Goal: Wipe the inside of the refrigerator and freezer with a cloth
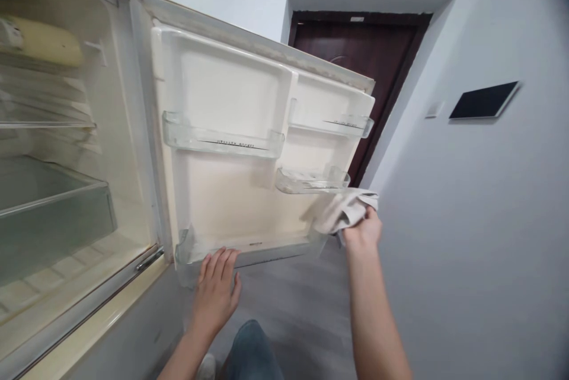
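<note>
An opened refrigerator door [231,196] faces me with its inner side and clear plastic shelves. At its bottom shelf [275,256], my left hand [217,291] rests with the fingers laid over the front rim, holding nothing else. A whitish cloth [342,211] is bunched in my right hand [365,230], whose fingers are wrapped round it at the outer lower corner of the door. Just above the cloth sits a small clear shelf [313,181]. Part of the cloth hides the door's edge.
On the left is the fridge interior, with a clear drawer [53,220], a glass shelf [44,125] and a yellow cylindrical object [44,42]. Behind the fridge door stands a dark brown room door [355,48]. A black panel [484,100] hangs on the right wall.
</note>
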`<state>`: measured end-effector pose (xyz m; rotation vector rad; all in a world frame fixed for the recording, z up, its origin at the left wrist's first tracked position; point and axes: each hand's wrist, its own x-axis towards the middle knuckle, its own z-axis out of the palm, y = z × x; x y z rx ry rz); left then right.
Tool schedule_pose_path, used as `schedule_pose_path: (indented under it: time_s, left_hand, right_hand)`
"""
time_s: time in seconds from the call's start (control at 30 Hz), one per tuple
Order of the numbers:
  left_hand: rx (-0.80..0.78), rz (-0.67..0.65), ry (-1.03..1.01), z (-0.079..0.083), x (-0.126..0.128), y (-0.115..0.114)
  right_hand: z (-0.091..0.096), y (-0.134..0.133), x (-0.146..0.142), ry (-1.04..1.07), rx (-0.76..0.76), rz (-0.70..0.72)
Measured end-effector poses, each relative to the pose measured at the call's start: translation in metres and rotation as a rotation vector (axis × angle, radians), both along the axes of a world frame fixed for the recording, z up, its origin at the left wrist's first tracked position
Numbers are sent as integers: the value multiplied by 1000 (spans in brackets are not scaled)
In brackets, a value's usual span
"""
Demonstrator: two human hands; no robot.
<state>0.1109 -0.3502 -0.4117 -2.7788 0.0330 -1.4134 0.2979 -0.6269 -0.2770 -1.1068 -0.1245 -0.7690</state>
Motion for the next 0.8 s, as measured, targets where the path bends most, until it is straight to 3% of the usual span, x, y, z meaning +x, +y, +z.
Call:
schedule_pose_path:
  time_s: [0.07,0.17,0.27,0.37,0.5,0.8]
  left_hand:
    - [-22,-8,15,0,0,0]
    - [-44,-10,33,0,-1,-1]
    - [-36,-6,43,1,-1,-1]
    - [-28,-7,45,2,-2,-1]
    - [2,-1,37,3,-5,1]
    - [30,9,25,3,-9,2]
  right_hand:
    - [4,42,-8,3,38,-66]
    - [5,101,-35,10,-99,-89]
    - [-2,142,-69,71,-210,7]
    - [-11,166,-99,74,-215,190]
    - [-12,166,-107,-5,-78,357]
    - [14,100,-34,-80,100,409]
